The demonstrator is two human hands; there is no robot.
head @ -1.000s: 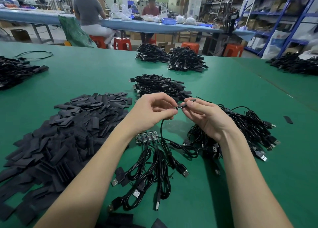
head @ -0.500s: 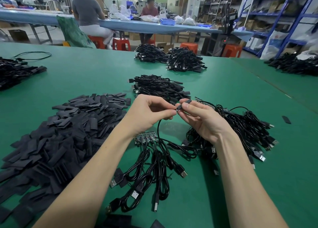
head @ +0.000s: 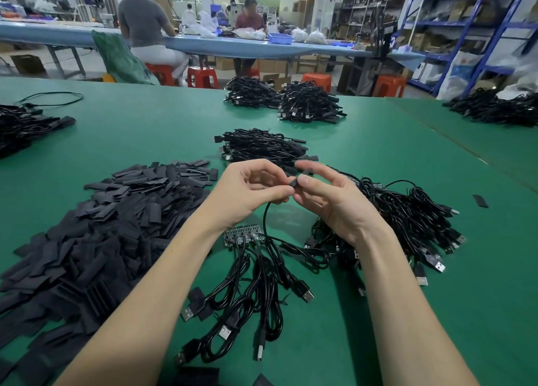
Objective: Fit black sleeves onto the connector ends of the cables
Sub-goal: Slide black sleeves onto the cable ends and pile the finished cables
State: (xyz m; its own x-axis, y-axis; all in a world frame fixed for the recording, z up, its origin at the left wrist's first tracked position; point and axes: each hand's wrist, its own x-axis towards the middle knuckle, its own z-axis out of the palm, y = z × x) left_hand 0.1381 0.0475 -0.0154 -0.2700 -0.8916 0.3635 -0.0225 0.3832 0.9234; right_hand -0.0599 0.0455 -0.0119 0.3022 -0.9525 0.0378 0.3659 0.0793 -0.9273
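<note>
Above the green table (head: pixel 145 135) my left hand (head: pixel 247 190) pinches the end of a black cable (head: pixel 265 216) that hangs in a loop down to the table. My right hand (head: pixel 329 199) pinches a small black sleeve (head: pixel 293 182) at that cable end, thumb and forefinger on it, other fingers spread. The connector itself is hidden between my fingertips. A big heap of flat black sleeves (head: pixel 96 225) lies at my left. Loose cables with USB plugs (head: pixel 250 298) lie just below my hands, some joined to a small circuit board (head: pixel 244 237).
A tangled pile of cables (head: pixel 407 225) lies under my right wrist. More cable piles (head: pixel 262 148) sit behind my hands, at the far middle (head: pixel 308 103), left edge (head: pixel 20 126) and right (head: pixel 495 109). A stray sleeve (head: pixel 480 201) lies right. People sit at a far bench.
Both hands have stayed together at the cable end. The silver connector tip seen between my fingers a second ago is now covered by the black sleeve and my fingertips.
</note>
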